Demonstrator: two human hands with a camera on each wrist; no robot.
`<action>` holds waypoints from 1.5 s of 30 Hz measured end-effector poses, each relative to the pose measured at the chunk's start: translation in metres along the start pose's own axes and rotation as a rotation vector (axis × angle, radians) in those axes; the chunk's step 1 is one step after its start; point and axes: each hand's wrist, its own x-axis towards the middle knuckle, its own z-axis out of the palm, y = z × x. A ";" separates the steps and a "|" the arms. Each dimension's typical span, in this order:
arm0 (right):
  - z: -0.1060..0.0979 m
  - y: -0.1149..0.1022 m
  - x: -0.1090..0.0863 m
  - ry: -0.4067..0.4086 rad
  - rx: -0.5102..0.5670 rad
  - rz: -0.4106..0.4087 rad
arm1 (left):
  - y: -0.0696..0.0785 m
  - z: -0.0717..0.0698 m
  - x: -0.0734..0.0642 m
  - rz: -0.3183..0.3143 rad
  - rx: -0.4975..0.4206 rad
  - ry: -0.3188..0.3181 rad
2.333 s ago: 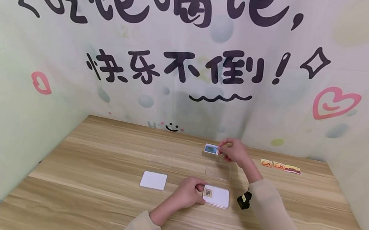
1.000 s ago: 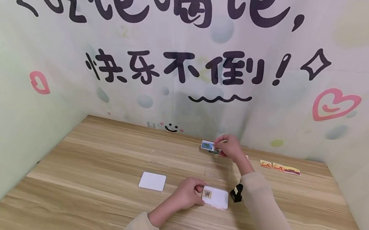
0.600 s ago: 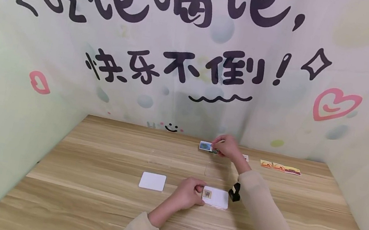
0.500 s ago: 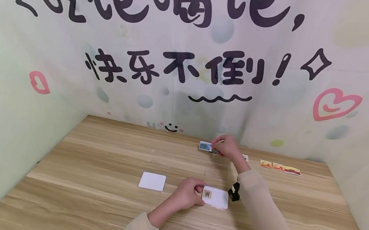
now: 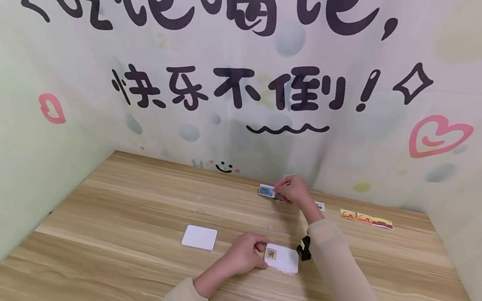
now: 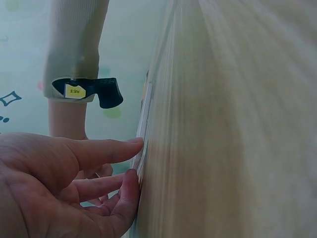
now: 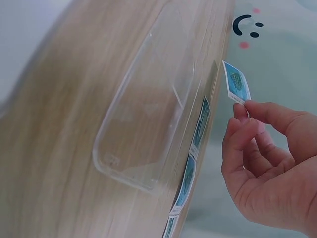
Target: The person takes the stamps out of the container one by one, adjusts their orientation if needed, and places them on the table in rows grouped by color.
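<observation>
Here's the right hand (image 5: 296,190), out behind the pictured white card (image 5: 287,260), thumb and fingertips pinching a small blue card (image 7: 237,83) that bears a green shape! That blue card is up off the tabletop (image 5: 113,266), beyond the pictured white card and a touch to its left, with a row of blue-green cards (image 7: 187,181) lying just beside it. And the left hand (image 5: 247,251): thumb and curled fingers grip the left edge of the pictured white card, right next to its little brown picture (image 5: 270,253). Just behind that card lies a clear plastic case (image 7: 111,119), between it and the row. Off to the card's left, well apart, a blank white card (image 5: 199,237) lies flat; beyond it to the right, orange-and-yellow strips (image 5: 366,219) sit near the printed wall (image 5: 232,144).
</observation>
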 end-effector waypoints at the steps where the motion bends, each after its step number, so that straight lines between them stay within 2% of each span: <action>1: 0.000 0.000 0.000 0.001 -0.007 0.000 | 0.000 0.000 0.000 -0.002 0.000 -0.001; 22: 0.006 0.002 0.007 0.001 -0.078 0.020 | 0.005 -0.001 -0.002 -0.007 0.010 0.002; 34: 0.009 0.001 0.010 -0.002 -0.072 0.051 | 0.003 -0.001 -0.001 0.000 0.016 0.002; 45: 0.010 0.002 0.013 -0.002 -0.073 0.029 | -0.001 0.000 0.001 0.005 0.027 -0.001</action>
